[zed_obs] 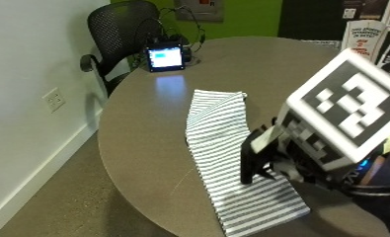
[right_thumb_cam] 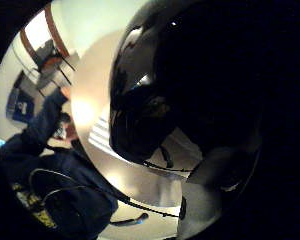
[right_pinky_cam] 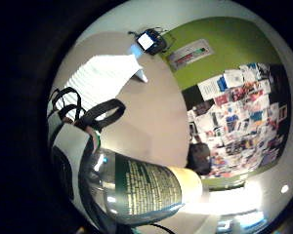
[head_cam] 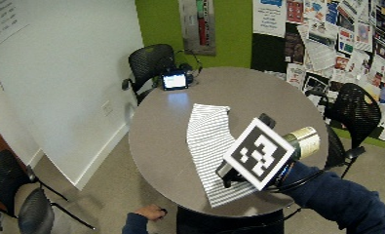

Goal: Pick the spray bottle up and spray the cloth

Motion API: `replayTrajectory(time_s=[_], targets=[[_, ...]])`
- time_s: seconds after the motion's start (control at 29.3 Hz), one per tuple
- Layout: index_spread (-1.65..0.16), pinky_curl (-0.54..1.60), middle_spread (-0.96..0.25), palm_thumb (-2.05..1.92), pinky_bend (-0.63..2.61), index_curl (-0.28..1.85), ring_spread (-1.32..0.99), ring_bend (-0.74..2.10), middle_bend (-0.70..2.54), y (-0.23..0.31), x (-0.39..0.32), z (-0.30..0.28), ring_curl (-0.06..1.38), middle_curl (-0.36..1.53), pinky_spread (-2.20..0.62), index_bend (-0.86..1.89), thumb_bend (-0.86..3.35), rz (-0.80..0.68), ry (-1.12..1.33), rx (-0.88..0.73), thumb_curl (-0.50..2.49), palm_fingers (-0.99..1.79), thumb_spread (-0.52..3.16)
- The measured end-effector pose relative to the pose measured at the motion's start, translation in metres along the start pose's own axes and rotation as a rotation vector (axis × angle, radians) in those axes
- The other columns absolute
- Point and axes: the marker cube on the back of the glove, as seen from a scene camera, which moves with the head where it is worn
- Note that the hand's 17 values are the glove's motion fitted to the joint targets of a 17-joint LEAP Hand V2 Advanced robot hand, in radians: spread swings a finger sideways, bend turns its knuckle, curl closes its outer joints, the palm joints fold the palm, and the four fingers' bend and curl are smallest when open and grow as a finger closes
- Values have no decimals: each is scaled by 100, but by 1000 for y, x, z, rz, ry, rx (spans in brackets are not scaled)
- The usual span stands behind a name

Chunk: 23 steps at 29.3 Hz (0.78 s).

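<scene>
- My gloved right hand (zed_obs: 378, 182) is wrapped round the spray bottle (head_cam: 301, 140), which is lifted off the counter (zed_obs: 142, 133) and tipped on its side.
- Its black nozzle (zed_obs: 252, 160) points down over the striped cloth (zed_obs: 224, 148), just above the near end.
- The pick-up looks done; I judge this the spraying step.
- Next: squeeze the trigger with the nozzle aimed at the stripes.

Spray bottle (right_pinky_cam: 146, 187) label print unreadable.
</scene>
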Motion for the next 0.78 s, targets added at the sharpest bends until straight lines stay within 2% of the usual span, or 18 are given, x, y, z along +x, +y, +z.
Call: replayTrajectory(time_s=[0.14, 0.41, 0.58, 0.78], targets=[[-30, 37, -18, 94, 39, 63, -25, 61, 59, -4, 34, -36, 44, 49, -27, 28, -3, 206, -282, 155, 80, 137, 43], [-31, 38, -18, 94, 39, 64, -25, 60, 59, 5, 85, -23, 44, 49, -27, 28, -3, 473, -738, 273, 81, 137, 43], [-31, 38, -18, 94, 39, 64, -25, 60, 59, 15, 103, -17, 44, 49, -27, 28, -3, 566, -920, 320, 81, 137, 43], [-31, 38, -18, 94, 39, 64, -25, 60, 59, 27, 100, -12, 44, 49, -27, 28, -3, 583, -1205, 335, 81, 137, 43]])
